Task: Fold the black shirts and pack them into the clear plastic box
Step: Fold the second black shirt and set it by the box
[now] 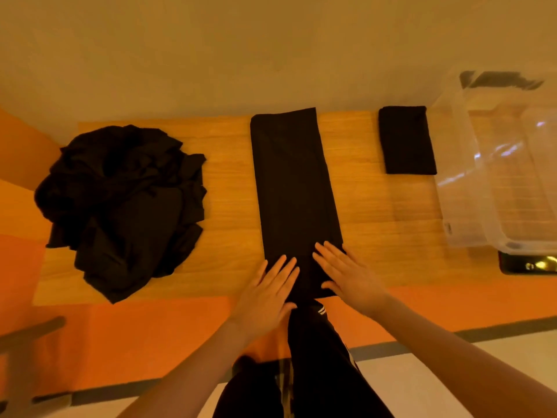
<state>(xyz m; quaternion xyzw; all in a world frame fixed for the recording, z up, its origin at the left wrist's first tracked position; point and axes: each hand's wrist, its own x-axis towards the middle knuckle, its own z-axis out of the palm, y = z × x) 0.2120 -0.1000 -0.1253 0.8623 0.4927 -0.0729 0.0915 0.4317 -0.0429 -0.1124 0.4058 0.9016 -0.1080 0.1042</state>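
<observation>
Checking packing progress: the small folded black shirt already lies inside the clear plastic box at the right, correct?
Not quite. The head view shows the small folded black shirt on the wooden table, beside the clear plastic box at the right, not inside it.

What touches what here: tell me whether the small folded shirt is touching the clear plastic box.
Cannot tell. In the head view the folded shirt's right edge meets the clear plastic box wall in the image, but no gap or contact shows plainly.
</observation>
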